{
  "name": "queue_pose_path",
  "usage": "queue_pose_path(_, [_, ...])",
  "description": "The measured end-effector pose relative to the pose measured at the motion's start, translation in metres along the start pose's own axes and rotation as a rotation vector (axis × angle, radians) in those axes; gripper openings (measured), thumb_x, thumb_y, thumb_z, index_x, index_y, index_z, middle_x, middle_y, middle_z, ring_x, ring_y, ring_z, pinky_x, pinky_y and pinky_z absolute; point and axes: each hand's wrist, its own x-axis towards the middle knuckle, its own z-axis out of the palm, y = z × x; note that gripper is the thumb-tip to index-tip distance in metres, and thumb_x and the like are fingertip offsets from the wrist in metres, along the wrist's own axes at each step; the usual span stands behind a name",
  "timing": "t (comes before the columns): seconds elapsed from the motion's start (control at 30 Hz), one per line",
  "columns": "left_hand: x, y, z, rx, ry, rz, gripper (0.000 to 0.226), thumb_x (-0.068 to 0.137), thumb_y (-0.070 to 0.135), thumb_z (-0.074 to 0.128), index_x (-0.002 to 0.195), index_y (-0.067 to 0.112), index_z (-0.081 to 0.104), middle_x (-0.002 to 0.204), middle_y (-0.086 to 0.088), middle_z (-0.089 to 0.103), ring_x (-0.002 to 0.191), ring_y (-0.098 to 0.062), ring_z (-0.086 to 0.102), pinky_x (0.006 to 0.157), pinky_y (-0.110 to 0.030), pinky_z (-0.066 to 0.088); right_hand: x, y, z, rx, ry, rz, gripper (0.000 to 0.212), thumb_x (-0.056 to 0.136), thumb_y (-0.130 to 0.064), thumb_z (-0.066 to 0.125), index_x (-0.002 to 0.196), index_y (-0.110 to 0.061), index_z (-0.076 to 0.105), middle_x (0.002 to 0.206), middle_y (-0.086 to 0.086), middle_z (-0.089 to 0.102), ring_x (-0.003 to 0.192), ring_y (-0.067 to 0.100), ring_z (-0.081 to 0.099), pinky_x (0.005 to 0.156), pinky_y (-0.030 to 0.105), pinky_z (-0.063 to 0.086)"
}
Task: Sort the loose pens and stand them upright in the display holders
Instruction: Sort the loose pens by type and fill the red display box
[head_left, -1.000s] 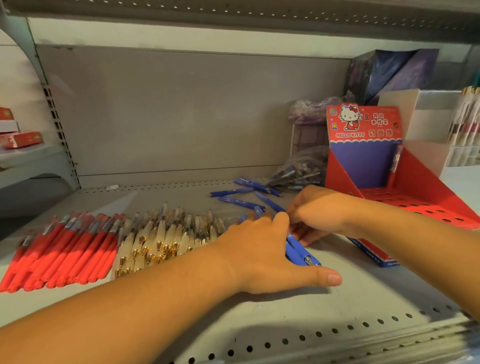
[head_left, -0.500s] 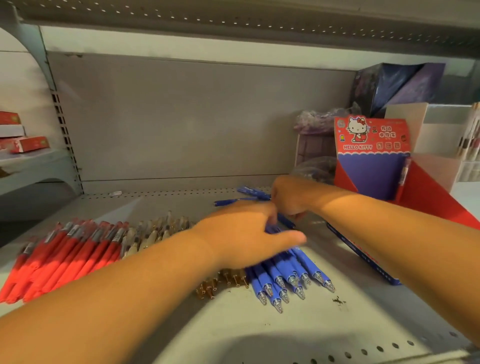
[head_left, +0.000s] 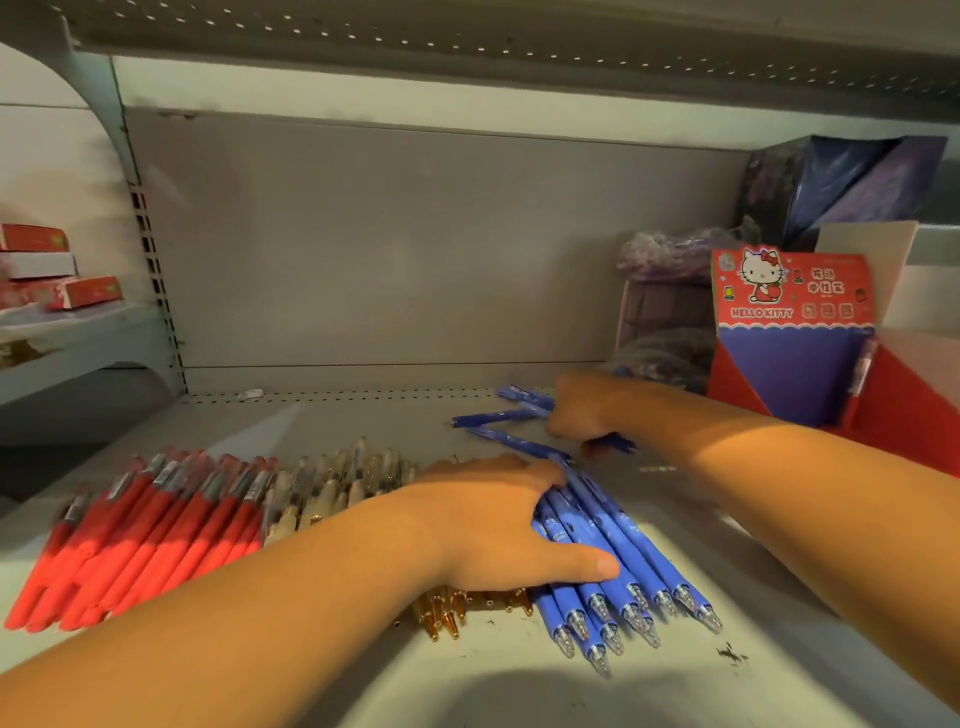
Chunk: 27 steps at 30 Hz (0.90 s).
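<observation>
Three sorted rows lie on the shelf: red pens (head_left: 145, 530) at the left, cream pens with gold tips (head_left: 322, 483) in the middle, and a bundle of blue pens (head_left: 618, 566) at the right. My left hand (head_left: 498, 525) lies flat across the blue bundle and the cream pens, thumb stretched out. Farther back, my right hand (head_left: 587, 410) is curled around a blue pen (head_left: 618, 444) among a few loose blue pens (head_left: 498, 418). The red Hello Kitty display holder (head_left: 789, 306) stands at the right with one pen (head_left: 862, 374) upright in it.
Clear bags of pens (head_left: 665, 353) and a dark purple box (head_left: 841, 182) stand behind the holder. Red and white boxes (head_left: 62, 291) sit on a side shelf at the left. The upper shelf (head_left: 467, 47) hangs low overhead.
My right hand has reached back from the blue bundle to the loose blue pens and closed on one. My left hand stays on the bundle, whose tips now show.
</observation>
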Motion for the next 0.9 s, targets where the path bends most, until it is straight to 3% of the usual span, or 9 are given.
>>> queue_pose_path(0.1, [-0.002,0.0,-0.001,0.01,-0.012,0.003,0.075,0.078,0.081,0.05,0.139,0.037,0.04,0.13,0.013,0.053,0.11,-0.01,0.054,0.095,-0.031,0.048,0.004,-0.013,0.001,0.058,-0.061,-0.129,0.022,0.091,-0.011,0.05,0.106,-0.014,0.066,0.116,-0.001,0.062,0.074,0.022,0.061,0.048,0.018,0.043])
queue_pose_path(0.13, [-0.002,-0.001,-0.001,0.016,-0.012,0.002,0.077,0.078,0.081,0.05,0.14,0.036,0.039,0.134,0.012,0.051,0.114,-0.011,0.053,0.098,-0.034,0.047,0.006,-0.016,0.004,0.053,-0.07,-0.151,0.019,0.092,-0.017,0.053,0.107,-0.017,0.064,0.111,-0.008,0.06,0.074,0.017,0.059,0.051,0.016,0.044])
queue_pose_path(0.17, [-0.002,-0.001,-0.001,0.02,-0.014,0.001,0.079,0.078,0.081,0.049,0.141,0.035,0.038,0.138,0.011,0.049,0.117,-0.012,0.052,0.1,-0.035,0.046,0.006,-0.019,0.007,0.026,-0.06,-0.172,0.006,0.092,-0.021,0.057,0.094,-0.017,0.06,0.091,-0.013,0.055,0.067,0.013,0.053,0.048,0.015,0.039])
queue_pose_path(0.23, [-0.001,-0.002,-0.001,0.023,-0.016,0.001,0.082,0.078,0.082,0.049,0.143,0.034,0.037,0.142,0.011,0.047,0.12,-0.013,0.051,0.102,-0.035,0.045,0.007,-0.022,0.012,-0.038,-0.006,-0.165,0.023,0.089,-0.022,0.063,0.076,-0.016,0.046,0.068,-0.009,0.037,0.062,0.014,0.044,0.045,0.018,0.029])
queue_pose_path(0.33, [-0.002,-0.002,0.0,-0.001,-0.012,-0.003,0.082,0.077,0.082,0.05,0.143,0.036,0.036,0.142,0.012,0.047,0.119,-0.012,0.051,0.099,-0.029,0.044,-0.002,-0.022,0.007,-0.087,0.035,-0.205,0.042,0.092,-0.018,0.061,0.063,-0.021,0.03,0.063,-0.004,0.036,0.059,0.016,0.041,0.048,0.023,0.029])
queue_pose_path(0.47, [-0.002,0.0,-0.005,-0.036,0.052,-0.062,0.064,0.082,0.079,0.047,0.13,0.035,0.047,0.127,0.01,0.057,0.107,-0.012,0.057,0.089,-0.03,0.048,-0.03,-0.014,-0.017,0.019,0.09,-0.155,0.035,0.085,-0.021,0.062,0.055,-0.012,0.046,0.051,0.002,0.046,0.047,0.018,0.043,0.046,0.025,0.032])
queue_pose_path(0.6, [0.002,-0.004,-0.02,0.076,0.124,-0.168,0.042,0.092,0.062,0.046,0.122,0.033,0.054,0.115,0.006,0.061,0.094,-0.014,0.058,0.077,-0.029,0.049,-0.071,-0.004,-0.025,0.169,-0.065,-0.104,0.027,0.075,-0.022,0.061,0.049,-0.014,0.065,0.043,0.002,0.057,0.039,0.018,0.049,0.052,0.022,0.041])
queue_pose_path(0.77, [0.007,-0.01,-0.017,0.06,0.125,-0.269,0.035,0.089,0.049,0.054,0.12,0.033,0.053,0.11,0.004,0.06,0.095,-0.017,0.058,0.082,-0.034,0.052,-0.109,0.004,-0.008,0.394,-0.236,-0.08,0.021,0.088,-0.018,0.064,0.071,-0.006,0.064,0.048,0.0,0.062,0.038,0.013,0.056,0.051,0.02,0.048])
queue_pose_path(0.9, [0.011,-0.006,-0.009,0.027,0.102,-0.18,0.037,0.089,0.043,0.057,0.123,0.034,0.046,0.105,0.001,0.064,0.086,-0.015,0.06,0.079,-0.037,0.055,-0.118,0.008,-0.006,0.607,-0.265,-0.039,0.018,0.094,-0.014,0.064,0.094,0.004,0.064,0.052,0.001,0.067,0.049,0.012,0.067,0.048,0.021,0.054])
